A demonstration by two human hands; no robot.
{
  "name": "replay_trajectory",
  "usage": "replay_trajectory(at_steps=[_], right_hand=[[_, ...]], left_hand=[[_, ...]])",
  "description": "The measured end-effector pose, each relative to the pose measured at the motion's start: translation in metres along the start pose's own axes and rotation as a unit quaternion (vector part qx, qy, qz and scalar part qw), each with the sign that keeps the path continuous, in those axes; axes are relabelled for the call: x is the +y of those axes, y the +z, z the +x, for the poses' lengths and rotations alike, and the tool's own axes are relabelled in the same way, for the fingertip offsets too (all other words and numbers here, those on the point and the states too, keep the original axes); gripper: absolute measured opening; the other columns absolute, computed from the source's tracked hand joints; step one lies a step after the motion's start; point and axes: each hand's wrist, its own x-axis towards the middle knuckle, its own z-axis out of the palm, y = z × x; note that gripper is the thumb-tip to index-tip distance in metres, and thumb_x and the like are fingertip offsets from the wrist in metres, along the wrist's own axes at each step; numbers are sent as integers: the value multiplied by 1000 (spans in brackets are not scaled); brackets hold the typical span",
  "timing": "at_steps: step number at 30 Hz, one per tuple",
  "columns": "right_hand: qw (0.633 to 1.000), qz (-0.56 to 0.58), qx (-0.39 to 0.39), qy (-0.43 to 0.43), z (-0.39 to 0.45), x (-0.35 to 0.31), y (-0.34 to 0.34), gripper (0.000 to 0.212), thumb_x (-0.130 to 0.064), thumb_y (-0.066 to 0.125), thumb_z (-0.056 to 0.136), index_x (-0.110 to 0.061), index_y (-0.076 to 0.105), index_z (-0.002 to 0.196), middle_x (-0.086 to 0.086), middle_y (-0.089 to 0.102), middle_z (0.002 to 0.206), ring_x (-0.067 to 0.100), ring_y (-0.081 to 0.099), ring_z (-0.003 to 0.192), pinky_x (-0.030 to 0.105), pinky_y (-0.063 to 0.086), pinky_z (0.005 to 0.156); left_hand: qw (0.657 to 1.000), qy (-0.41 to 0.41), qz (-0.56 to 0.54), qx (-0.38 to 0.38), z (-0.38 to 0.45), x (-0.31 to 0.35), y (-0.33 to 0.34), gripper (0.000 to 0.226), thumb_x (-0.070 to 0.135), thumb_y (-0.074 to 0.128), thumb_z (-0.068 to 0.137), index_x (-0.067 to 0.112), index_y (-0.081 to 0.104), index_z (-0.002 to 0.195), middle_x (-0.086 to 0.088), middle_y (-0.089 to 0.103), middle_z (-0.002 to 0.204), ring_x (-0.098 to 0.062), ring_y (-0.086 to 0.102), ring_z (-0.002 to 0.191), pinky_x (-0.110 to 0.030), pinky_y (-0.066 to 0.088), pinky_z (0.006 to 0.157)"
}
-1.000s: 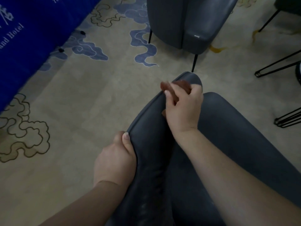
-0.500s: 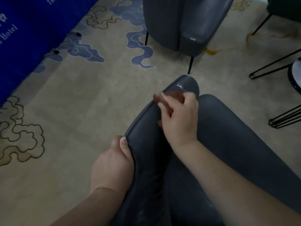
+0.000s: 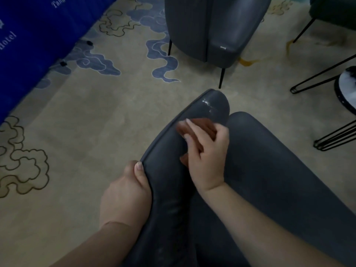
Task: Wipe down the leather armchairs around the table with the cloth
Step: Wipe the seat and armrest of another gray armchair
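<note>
I look down on a dark grey leather armchair (image 3: pixel 273 170), with its armrest running away from me to a rounded tip that shows wet streaks. My right hand (image 3: pixel 209 151) presses a small reddish-brown cloth (image 3: pixel 200 126) flat onto the armrest a little below that tip. The cloth is mostly hidden under my fingers. My left hand (image 3: pixel 125 195) grips the armrest's outer edge nearer to me, thumb on top. A second grey armchair (image 3: pixel 212 26) stands further off, its back toward me.
Patterned beige carpet (image 3: pixel 96 122) with blue cloud shapes lies to the left. A blue cloth with white lettering (image 3: pixel 28 35) hangs at the upper left. Black wire legs (image 3: pixel 317 79) and a round white tabletop (image 3: pixel 346 87) stand at the right, with a dark green chair (image 3: pixel 333 8) behind.
My right hand has slid the cloth back along the armrest toward me, leaving the wet tip uncovered. My left hand keeps its grip on the edge.
</note>
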Motion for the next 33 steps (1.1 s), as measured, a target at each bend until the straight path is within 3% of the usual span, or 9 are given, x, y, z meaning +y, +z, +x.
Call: replay_trajectory(at_steps=[4, 8, 15, 19, 23, 26, 30, 33], right_hand=[[975, 82, 96, 183, 36, 26, 2, 33, -31, 54, 95, -32, 58, 128, -2, 34, 117, 14, 43, 111, 20, 29, 107], [971, 49, 17, 234, 100, 41, 8, 34, -45, 49, 96, -36, 59, 127, -4, 32, 123, 21, 39, 124, 28, 32, 107], [999, -3, -44, 31, 30, 26, 9, 31, -42, 56, 91, -39, 65, 120, -1, 38, 123, 18, 40, 115, 10, 24, 101], [995, -19, -13, 92, 76, 39, 16, 30, -37, 57, 94, -33, 63, 123, -4, 33, 119, 20, 38, 118, 20, 25, 100], [986, -6, 40, 160, 88, 38, 19, 32, -41, 54, 95, -35, 62, 125, -7, 30, 118, 17, 38, 118, 20, 27, 99], [997, -15, -8, 77, 45, 19, 15, 32, -43, 53, 93, -37, 64, 123, 5, 39, 124, 22, 41, 115, 24, 31, 100], [992, -15, -97, -84, 9, 14, 1, 32, -40, 58, 91, -32, 66, 121, 9, 45, 116, 24, 48, 106, 30, 39, 100], [994, -58, -82, -46, 49, 28, 2, 31, -36, 62, 90, -33, 67, 120, 11, 45, 119, 29, 46, 110, 33, 38, 100]], left_hand=[[1000, -3, -1, -3, 0, 1, -3, 34, 45, 12, 96, 28, 41, 90, 2, 43, 63, -28, 40, 62, -34, 32, 59], [1000, -4, 2, -4, 0, 2, -3, 36, 45, 11, 96, 27, 42, 91, 2, 46, 63, -28, 45, 63, -34, 36, 59], [1000, -10, 2, -14, 1, 3, -3, 36, 45, 11, 96, 27, 42, 93, 1, 46, 62, -33, 52, 67, -36, 36, 59], [1000, -16, 4, -9, 2, 2, -2, 38, 46, 10, 95, 27, 42, 92, 1, 48, 63, -31, 50, 65, -36, 37, 58], [1000, -7, 10, -4, 0, 0, -2, 40, 46, 9, 95, 26, 43, 92, 3, 47, 62, -28, 47, 63, -35, 37, 58], [1000, -4, 9, -5, 0, 0, -2, 40, 47, 8, 94, 28, 43, 92, 5, 46, 60, -26, 45, 60, -34, 36, 57], [1000, -4, 12, -4, 1, 0, -1, 38, 47, 8, 94, 29, 41, 91, 4, 44, 60, -28, 45, 61, -35, 36, 58], [1000, 1, 13, -2, 1, 1, -1, 37, 45, 10, 96, 27, 42, 91, 6, 43, 59, -25, 42, 59, -35, 33, 57]])
